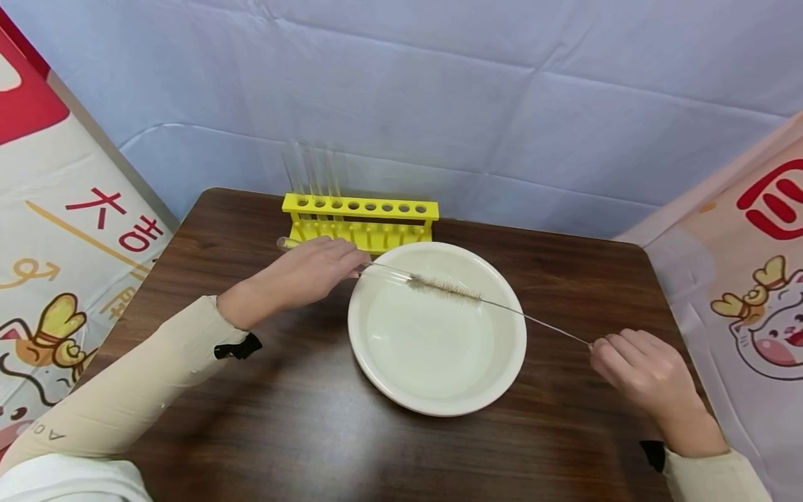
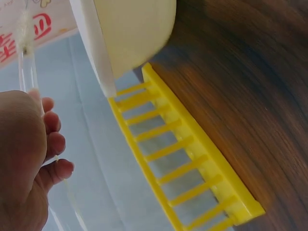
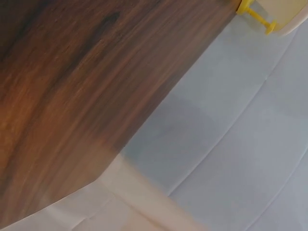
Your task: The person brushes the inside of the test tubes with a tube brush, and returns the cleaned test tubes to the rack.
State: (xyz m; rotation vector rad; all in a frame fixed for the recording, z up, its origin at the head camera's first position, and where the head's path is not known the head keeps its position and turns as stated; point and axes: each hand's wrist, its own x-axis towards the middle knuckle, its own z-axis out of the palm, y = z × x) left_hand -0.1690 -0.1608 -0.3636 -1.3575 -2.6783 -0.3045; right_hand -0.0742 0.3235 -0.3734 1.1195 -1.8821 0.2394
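In the head view my left hand [image 1: 320, 268] grips a clear glass test tube [image 1: 389, 274], its rounded end poking out past the hand on the left. The tube's mouth lies over a white basin [image 1: 362, 348]. Right at that mouth is the bristle head of a test tube brush [image 1: 448, 288], most of its bristles outside the glass. My right hand [image 1: 646, 373] pinches the far end of the brush's thin wire handle [image 1: 552, 325], to the right of the basin. The left wrist view shows curled fingers [image 2: 55, 142] around the tube; the right wrist view shows no hand.
Behind the basin stands a yellow test tube rack [image 1: 360, 206], with several clear test tubes [image 1: 323, 174] upright at its left end. Everything is on a dark wooden table [image 1: 282, 411]. A pale cloth backdrop [image 1: 408, 104] hangs along the table's back edge, with printed banners at both sides.
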